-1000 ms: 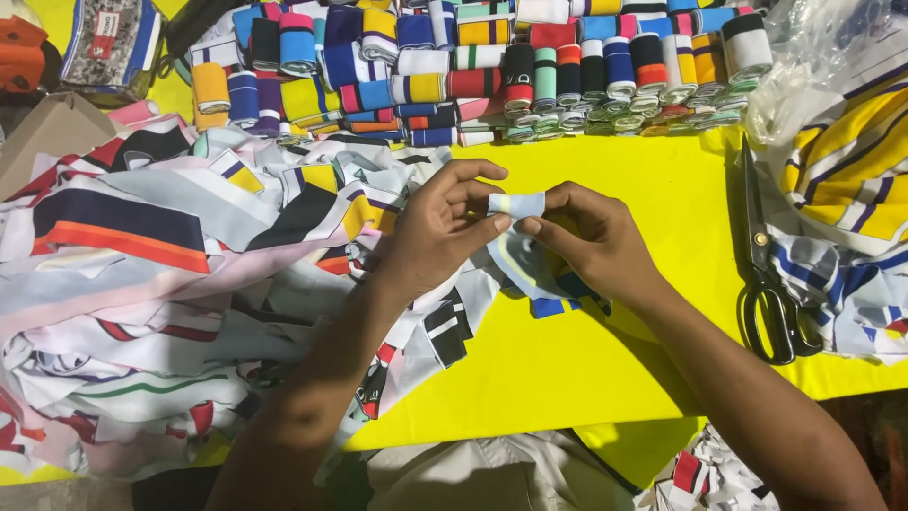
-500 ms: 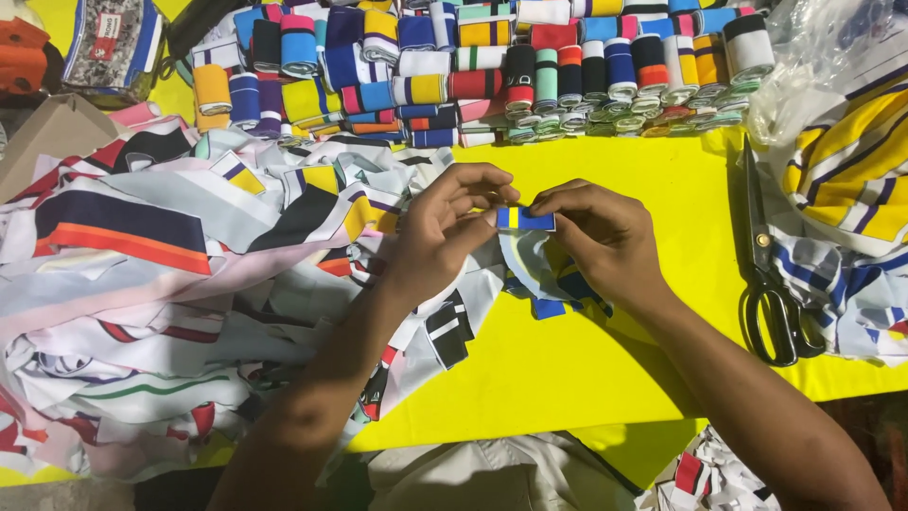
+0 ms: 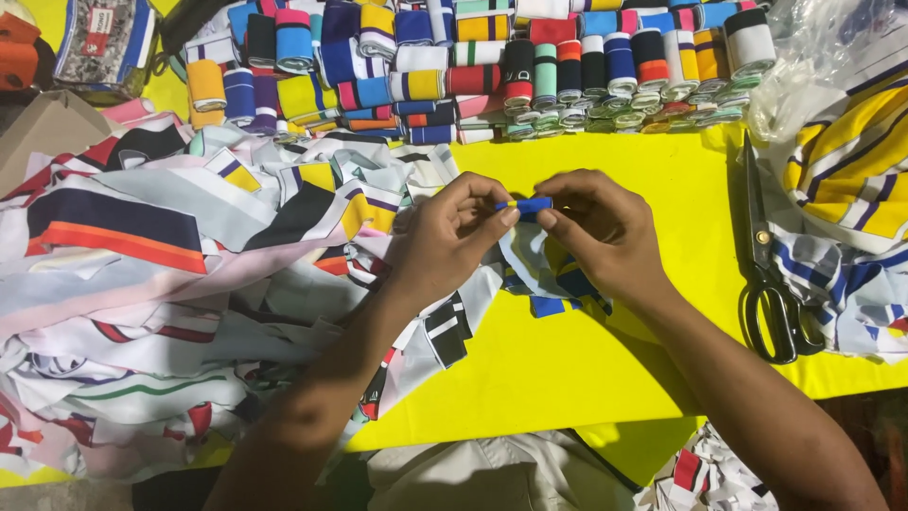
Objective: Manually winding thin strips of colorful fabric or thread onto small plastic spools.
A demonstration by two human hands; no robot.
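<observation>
My left hand (image 3: 445, 237) and my right hand (image 3: 605, 232) meet over a yellow table (image 3: 567, 360). Between their fingertips they pinch a narrow strip of fabric (image 3: 525, 203), blue with a yellow band, rolled tight at the top. The loose end of the strip (image 3: 549, 279) hangs down beneath my hands onto the table, showing white, blue and yellow. My left forearm lies across a heap of fabric strips (image 3: 161, 284).
Rows of rolled fabric bands (image 3: 492, 66) in several colours line the table's far edge. Black-handled scissors (image 3: 771, 274) lie at the right, beside striped cloth (image 3: 851, 189) and a clear plastic bag (image 3: 832, 47). A cardboard box (image 3: 47, 128) sits at far left.
The roll between my fingers has turned: its outside was white a second ago and is now blue and yellow. More of the strip has been wound up. My hands stay in place.
</observation>
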